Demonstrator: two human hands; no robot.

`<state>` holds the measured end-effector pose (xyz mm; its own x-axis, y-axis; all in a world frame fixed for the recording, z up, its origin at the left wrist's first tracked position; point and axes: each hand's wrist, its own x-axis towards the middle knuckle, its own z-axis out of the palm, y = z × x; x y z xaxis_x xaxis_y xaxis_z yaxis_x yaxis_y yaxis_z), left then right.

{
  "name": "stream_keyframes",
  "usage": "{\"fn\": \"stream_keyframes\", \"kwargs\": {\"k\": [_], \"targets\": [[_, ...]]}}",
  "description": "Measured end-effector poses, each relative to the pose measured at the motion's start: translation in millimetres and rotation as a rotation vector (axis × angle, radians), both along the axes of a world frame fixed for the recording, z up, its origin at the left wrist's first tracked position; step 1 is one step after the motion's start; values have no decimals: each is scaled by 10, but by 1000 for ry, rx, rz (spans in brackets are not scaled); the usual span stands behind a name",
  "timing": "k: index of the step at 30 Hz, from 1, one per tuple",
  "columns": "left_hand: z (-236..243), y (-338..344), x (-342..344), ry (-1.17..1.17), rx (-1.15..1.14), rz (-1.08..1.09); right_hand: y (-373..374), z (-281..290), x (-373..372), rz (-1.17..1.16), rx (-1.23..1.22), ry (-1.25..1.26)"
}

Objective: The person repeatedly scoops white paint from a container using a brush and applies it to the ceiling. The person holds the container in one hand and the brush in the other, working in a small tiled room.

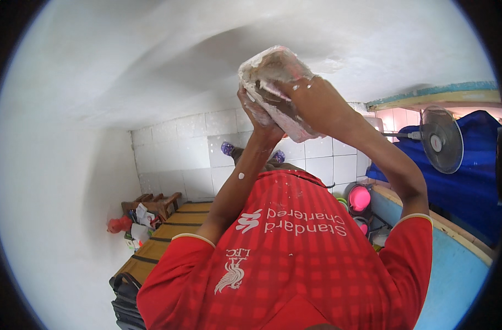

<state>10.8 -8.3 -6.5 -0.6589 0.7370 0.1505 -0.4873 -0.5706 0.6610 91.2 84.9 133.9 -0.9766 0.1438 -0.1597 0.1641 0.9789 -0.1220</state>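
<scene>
Tub [296,125] held up in front of white wall [168,60], above tiles [193,151]. Left hand [263,120] clamped around tub's side; right hand [318,104] reaching inside, fingers hidden, so cannot tell whether that grip is apart, together or holding pale strip [274,89] beside it. Step in hand looks like scooping or stirring contents; next move probably calls for steady left grip, right hand clearing rim. Tub boxy, hollow, pinkish under crusty white smears. Wall matte, smudged; tiles square, smooth. White blob [241,176] on left forearm.
</scene>
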Motion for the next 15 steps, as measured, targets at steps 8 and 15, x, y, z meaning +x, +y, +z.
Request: {"fn": "stream_keyframes", "kwargs": {"k": [8,15], "targets": [[75,36,-20,45,9,-6,155,311,2,-151,-22,41],[-51,41,-75,368,-198,223,107,380,111,-54,-106,131]]}}
